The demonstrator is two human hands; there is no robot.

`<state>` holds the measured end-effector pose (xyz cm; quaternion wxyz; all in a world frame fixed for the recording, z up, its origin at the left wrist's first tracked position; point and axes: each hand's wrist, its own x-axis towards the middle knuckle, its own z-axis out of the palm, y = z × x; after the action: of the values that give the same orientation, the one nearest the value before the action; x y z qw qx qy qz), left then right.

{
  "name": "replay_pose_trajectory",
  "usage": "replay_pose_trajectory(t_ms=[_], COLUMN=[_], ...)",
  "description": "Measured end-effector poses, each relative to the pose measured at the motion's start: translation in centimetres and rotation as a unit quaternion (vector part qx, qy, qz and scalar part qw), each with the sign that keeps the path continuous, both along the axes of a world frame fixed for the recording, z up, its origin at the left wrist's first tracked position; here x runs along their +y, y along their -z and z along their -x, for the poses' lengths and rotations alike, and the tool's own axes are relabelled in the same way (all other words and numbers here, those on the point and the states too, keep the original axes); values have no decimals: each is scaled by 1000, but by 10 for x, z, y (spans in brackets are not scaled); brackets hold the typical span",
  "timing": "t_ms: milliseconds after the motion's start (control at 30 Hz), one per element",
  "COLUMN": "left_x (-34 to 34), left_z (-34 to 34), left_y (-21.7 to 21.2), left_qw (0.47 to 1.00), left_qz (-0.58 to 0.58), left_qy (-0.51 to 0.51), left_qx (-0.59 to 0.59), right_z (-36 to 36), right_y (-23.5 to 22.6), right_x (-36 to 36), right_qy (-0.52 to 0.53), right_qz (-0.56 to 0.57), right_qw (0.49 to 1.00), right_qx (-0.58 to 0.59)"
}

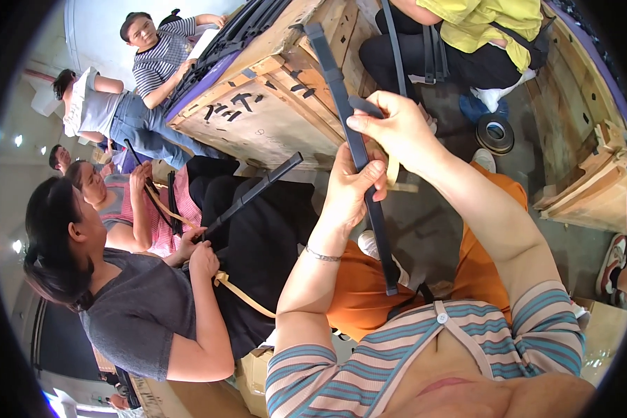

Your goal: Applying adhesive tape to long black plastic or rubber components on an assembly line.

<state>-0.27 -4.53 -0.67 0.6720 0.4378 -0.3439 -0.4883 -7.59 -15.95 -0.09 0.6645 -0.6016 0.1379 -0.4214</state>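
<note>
A long dark flat strip (331,76) runs from the upper middle down to my lap. My left hand (352,188) is wrapped around its middle part. Just above, my right hand (397,129) pinches the same strip between thumb and fingers, with a beige tape (393,169) hanging below it. The strip's lower end (390,279) rests against my orange trousers. A silver bracelet (322,256) sits on my left wrist.
A wooden crate (272,104) with black markings stands ahead, with more dark strips (223,42) on it. To my left a person in grey (146,306) holds a similar strip (254,191) and beige tape. Other people sit beyond. A tape roll (495,132) lies on the floor.
</note>
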Motion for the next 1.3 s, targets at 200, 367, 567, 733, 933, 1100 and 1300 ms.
replay_pose_trajectory(t_ms=[200, 367, 567, 733, 933, 1100, 1300], left_x=[7, 12, 12, 15, 15, 17, 18], left_z=[-3, -5, -6, -4, -4, -3, -3], left_y=[10, 6, 3, 2, 3, 1, 1], left_qw=[999, 997, 994, 995, 995, 996, 995], left_qz=[9, 9, 40, 47, 54, 48, 51], left_qy=[-34, -56, -76, -66, -61, -64, -65], left_qx=[-16, -61, -65, -62, -54, -50, -50], right_z=[12, 31, 37, 30, 20, 18, 20], right_y=[-7, -19, -18, -17, -3, -5, -10], right_x=[-23, -27, -16, -11, -17, -14, -9], right_qy=[9, -71, -123, -112, -62, -58, -48], right_qz=[-6, 7, 116, 144, 206, 190, 202], right_qw=[998, 997, 984, 982, 976, 979, 976], right_qx=[-54, -1, 63, 50, 23, 43, 62])
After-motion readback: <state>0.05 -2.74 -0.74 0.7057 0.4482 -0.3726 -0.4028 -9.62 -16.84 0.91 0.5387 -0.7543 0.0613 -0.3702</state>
